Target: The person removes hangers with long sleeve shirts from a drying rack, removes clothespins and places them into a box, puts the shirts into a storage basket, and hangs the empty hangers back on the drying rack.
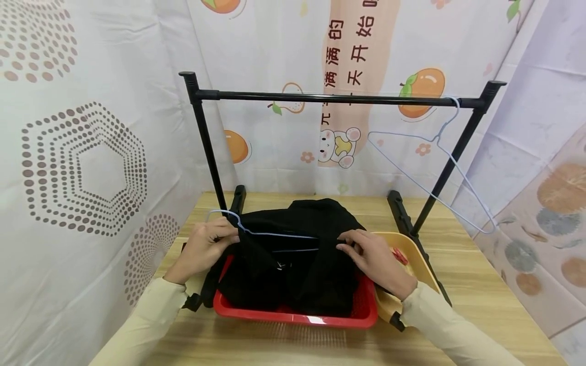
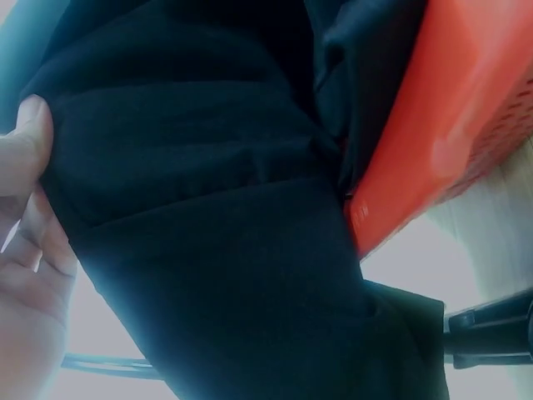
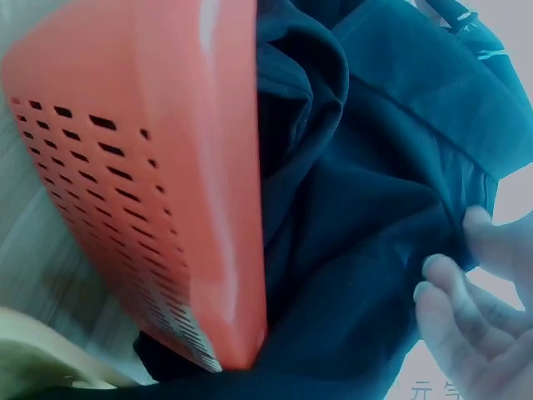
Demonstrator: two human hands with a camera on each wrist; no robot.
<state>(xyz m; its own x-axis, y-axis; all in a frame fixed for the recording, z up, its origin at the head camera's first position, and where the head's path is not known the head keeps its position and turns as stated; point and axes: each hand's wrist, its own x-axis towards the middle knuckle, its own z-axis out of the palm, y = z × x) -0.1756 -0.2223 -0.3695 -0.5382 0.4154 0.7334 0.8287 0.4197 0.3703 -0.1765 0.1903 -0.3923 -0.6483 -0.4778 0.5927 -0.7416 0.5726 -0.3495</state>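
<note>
A black garment [image 1: 316, 216], its exact kind hard to tell from the folds, lies bunched over a red basket [image 1: 293, 317]. A light blue clothes hanger [image 1: 279, 234] passes partly inside it; the hook sticks out at the left, while the far end is hidden by cloth. My left hand [image 1: 206, 249] pinches the fabric edge close to that hook. In the left wrist view, the thumb [image 2: 32, 133] presses on the cloth. On the other side, my right hand [image 1: 373, 256] pinches the garment between thumb and fingers, as the right wrist view also shows.
A black clothes rack [image 1: 320, 97] spans the wooden table [image 1: 485, 284], its feet on both sides. Another blue hanger [image 1: 403, 175] hangs from the bar's right end. Right of the basket stands a yellow container [image 1: 414, 249] with red clips [image 1: 400, 255]. Patterned curtains surround the table.
</note>
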